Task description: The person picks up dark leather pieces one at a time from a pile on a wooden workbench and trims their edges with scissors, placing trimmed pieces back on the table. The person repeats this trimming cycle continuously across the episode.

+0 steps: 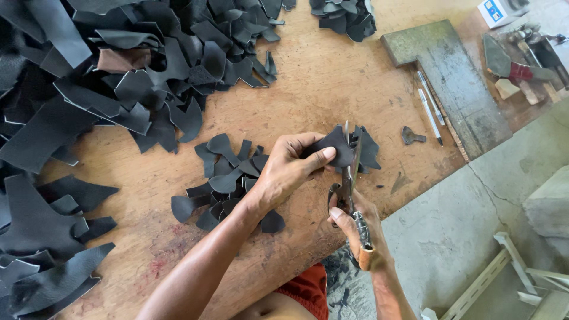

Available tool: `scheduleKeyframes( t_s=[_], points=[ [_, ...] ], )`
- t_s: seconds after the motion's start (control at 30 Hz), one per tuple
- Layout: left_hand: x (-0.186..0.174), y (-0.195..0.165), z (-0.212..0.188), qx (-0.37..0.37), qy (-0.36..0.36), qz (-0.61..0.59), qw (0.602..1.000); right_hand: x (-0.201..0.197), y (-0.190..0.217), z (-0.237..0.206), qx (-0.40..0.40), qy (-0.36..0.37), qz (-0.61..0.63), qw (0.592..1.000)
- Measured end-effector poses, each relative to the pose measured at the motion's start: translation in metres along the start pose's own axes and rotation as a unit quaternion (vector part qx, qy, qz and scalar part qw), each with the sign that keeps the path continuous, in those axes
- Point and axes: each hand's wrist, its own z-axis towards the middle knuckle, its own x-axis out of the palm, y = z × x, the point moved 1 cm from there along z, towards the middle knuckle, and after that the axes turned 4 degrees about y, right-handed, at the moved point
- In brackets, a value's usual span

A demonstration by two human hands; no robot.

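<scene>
The leather piece (336,148), small, dark and curved, is held above the near edge of the wooden table (332,77). The left hand (290,169) grasps it, thumb pressed flat on its top face and fingers curled beneath. The scissors (351,184) stand upright against the right side of the leather piece, blades open around its edge. The right hand (361,228) is clenched on the scissors' handles, just below the leather piece.

Directly behind the leather piece lies a little stack of similar cut shapes (367,148). To its left, on the table, sits a loose heap of small dark cutouts (228,181). Further left and beyond it, a large pile of leather scraps (89,89) covers much of the table. To the right of the leather piece lie a small metal tool (411,136) and two pens (430,109), beside a grey board (456,83). Below the leather piece, off the table edge, is the concrete floor (474,207).
</scene>
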Motion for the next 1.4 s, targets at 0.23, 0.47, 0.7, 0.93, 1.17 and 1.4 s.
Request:
scheduleKeyframes(
  t_s=[0.23,0.47,0.7,0.93,1.17,1.4],
  points=[
    [-0.002,-0.001,-0.002,0.008,0.003,-0.007,1.0,0.005,0.004,0.002,0.015,-0.011,-0.013,1.0],
    [-0.006,0.0,0.002,-0.005,0.026,-0.014,1.0,0.01,-0.005,0.004,-0.012,-0.02,0.033,0.999],
    [-0.007,-0.011,0.001,0.001,0.042,0.018,0.999,0.008,-0.008,0.003,-0.029,-0.029,0.061,0.997],
    [-0.007,-0.022,0.006,-0.003,0.069,0.048,0.996,0.004,-0.003,-0.002,-0.037,-0.032,0.05,0.998],
    [-0.009,-0.029,0.007,-0.02,0.072,0.102,0.992,0.005,-0.009,-0.005,-0.017,-0.041,0.047,0.998],
    [-0.01,-0.037,0.011,-0.023,0.091,0.14,0.986,0.0,-0.031,-0.01,-0.004,-0.048,0.042,0.998]
  ],
)
